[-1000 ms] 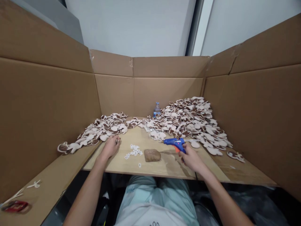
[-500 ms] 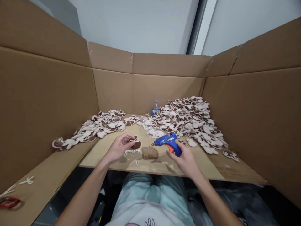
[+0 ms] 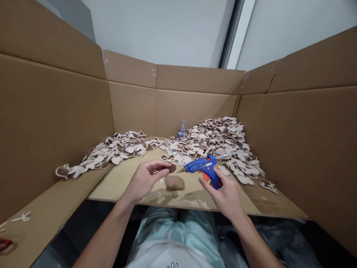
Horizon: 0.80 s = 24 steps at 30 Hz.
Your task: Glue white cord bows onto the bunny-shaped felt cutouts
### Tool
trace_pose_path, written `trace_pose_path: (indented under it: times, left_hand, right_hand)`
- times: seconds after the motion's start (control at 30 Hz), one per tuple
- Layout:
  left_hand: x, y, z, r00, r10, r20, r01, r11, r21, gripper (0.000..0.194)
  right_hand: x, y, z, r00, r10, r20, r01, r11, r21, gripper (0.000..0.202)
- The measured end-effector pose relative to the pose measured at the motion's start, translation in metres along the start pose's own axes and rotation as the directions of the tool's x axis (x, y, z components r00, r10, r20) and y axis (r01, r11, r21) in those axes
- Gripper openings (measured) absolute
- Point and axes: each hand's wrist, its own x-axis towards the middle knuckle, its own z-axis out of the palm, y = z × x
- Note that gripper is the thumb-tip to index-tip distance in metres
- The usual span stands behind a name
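My left hand pinches a brown bunny-shaped cutout by its left edge, thumb below and fingers above. A cream string bow crosses the cutout beneath its pale-edged ears. In my right hand is a blue hot glue gun, its handle wrapped by the fingers. The orange trigger and a small red light show, and a clear glue stick sticks out of the back. Its metal nozzle points left, close to the cutout's right edge; whether they touch I cannot tell. Below the nozzle sits a brown block on the board.
Tall cardboard walls surround the worktop. A large heap of similar cutouts lies at the right, a smaller heap at the left. A water bottle stands behind. Red-handled scissors lie partly cut off at far left.
My left hand has moved right and turned the cutout so its ears and bow face up. The glue gun has risen slightly and shifted right; its nozzle is now near the cutout.
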Motion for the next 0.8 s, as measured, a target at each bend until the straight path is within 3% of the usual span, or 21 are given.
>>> trace_pose_path:
  times: [0.8]
  left_hand:
    - [-0.0058,-0.0035,0.0075,1.000,-0.017,0.007,0.018,0.986,-0.163,0.016]
  right_hand:
    - [-0.0037,-0.0040,-0.0005,0.991,-0.052,-0.126,0.048,0.998,-0.034,0.027]
